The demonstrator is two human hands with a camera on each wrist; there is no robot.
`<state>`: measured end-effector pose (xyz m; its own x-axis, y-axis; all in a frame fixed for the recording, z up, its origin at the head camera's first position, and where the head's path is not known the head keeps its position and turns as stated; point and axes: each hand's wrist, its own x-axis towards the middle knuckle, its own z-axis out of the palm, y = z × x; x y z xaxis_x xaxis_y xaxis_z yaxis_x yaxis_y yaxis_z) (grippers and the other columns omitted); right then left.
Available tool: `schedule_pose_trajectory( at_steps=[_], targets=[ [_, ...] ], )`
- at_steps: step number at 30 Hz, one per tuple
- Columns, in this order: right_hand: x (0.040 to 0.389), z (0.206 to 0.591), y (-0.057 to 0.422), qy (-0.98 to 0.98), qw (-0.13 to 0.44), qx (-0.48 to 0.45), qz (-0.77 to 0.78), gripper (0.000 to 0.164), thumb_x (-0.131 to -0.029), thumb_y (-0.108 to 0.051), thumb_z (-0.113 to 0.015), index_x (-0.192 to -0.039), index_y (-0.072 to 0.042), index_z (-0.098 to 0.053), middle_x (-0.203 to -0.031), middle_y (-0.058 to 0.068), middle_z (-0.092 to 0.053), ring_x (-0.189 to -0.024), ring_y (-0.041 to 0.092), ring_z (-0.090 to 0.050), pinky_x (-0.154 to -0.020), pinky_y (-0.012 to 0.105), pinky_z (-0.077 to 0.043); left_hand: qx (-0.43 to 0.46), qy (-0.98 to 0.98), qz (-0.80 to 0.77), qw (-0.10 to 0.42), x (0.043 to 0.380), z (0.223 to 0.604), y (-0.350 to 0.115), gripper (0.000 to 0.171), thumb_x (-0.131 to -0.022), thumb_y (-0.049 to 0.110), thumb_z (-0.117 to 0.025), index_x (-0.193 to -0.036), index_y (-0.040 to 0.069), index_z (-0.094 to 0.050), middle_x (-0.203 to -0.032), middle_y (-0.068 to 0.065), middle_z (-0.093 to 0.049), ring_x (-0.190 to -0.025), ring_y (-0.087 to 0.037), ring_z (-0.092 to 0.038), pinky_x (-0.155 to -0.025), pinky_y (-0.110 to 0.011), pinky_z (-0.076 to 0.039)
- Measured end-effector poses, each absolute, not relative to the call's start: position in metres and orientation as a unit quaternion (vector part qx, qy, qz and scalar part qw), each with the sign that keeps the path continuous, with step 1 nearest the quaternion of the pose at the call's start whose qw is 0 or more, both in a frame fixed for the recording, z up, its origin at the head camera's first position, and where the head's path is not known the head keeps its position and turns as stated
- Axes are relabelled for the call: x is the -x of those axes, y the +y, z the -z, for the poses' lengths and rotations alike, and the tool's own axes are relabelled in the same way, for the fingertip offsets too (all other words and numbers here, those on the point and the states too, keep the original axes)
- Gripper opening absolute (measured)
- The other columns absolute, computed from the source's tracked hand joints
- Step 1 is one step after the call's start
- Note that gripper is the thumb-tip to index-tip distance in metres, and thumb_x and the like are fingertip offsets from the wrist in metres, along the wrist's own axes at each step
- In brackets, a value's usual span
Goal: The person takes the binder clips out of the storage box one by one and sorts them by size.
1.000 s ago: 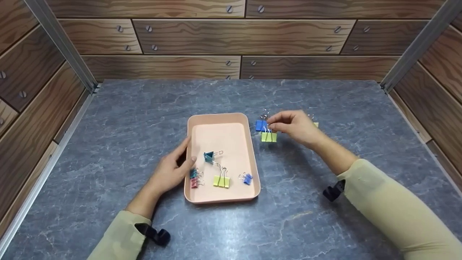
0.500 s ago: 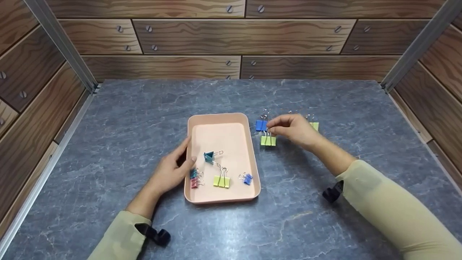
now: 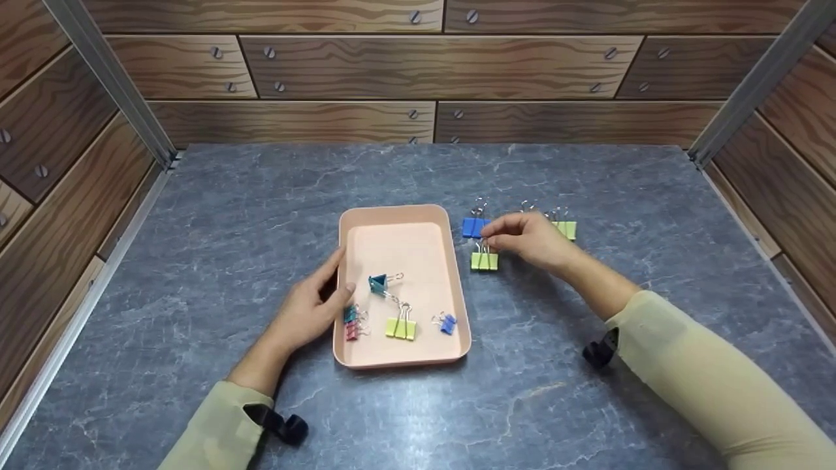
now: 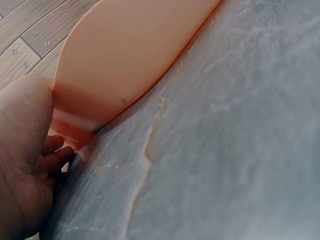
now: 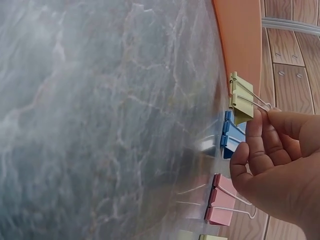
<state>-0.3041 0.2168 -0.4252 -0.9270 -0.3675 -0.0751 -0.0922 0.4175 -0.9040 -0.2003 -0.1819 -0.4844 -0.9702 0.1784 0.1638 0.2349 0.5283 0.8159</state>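
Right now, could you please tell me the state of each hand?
Left hand: holding the tray at its side.
Right hand: pinching a yellow clip.

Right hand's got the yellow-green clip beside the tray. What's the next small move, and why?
Probably settle the held clip onto the table: the right hand pinches its handles just outside the tray, where the blue clip and pink clip also sit in a row.
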Motion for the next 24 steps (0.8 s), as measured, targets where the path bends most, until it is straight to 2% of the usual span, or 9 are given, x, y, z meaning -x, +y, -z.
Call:
schedule_pose_trajectory(
  at_steps=[13, 20, 24],
  targets=[
    [0.308, 0.431, 0.218, 0.835, 0.137, 0.124, 0.518, 0.024, -0.099, -0.004, -0.073, -0.120, 0.008, -0.074, -0.103, 0.010, -0.077, -0.087, 0.008, -0.068, -0.079, 0.022, -0.057, 0.118, -0.870, 0.478, 0.023, 0.201, 0.484, -0.182, 0.070, -0.105, 0.031, -0.067, -0.167, 0.022, -0.036, -0.162, -0.017, -0.045, -0.148, -0.034, -0.044, -0.123, -0.050, -0.034],
    [0.310, 0.435, 0.218, 0.834, 0.138, 0.124, 0.520, 0.024, -0.100, -0.004, -0.072, -0.120, 0.009, -0.074, -0.098, 0.004, -0.076, -0.084, 0.007, -0.066, -0.075, 0.020, -0.056, 0.119, -0.871, 0.477, 0.022, 0.200, 0.484, -0.182, 0.071, -0.105, 0.032, -0.067, -0.168, 0.024, -0.036, -0.163, -0.014, -0.044, -0.149, -0.033, -0.043, -0.124, -0.050, -0.033],
    [0.312, 0.436, 0.218, 0.828, 0.142, 0.125, 0.528, 0.024, -0.101, -0.004, -0.070, -0.120, 0.010, -0.073, -0.099, 0.006, -0.077, -0.084, 0.006, -0.067, -0.076, 0.020, -0.056, 0.119, -0.870, 0.477, 0.024, 0.201, 0.484, -0.182, 0.070, -0.105, 0.031, -0.067, -0.168, 0.023, -0.036, -0.164, -0.013, -0.044, -0.150, -0.033, -0.042, -0.124, -0.050, -0.032]
  ],
)
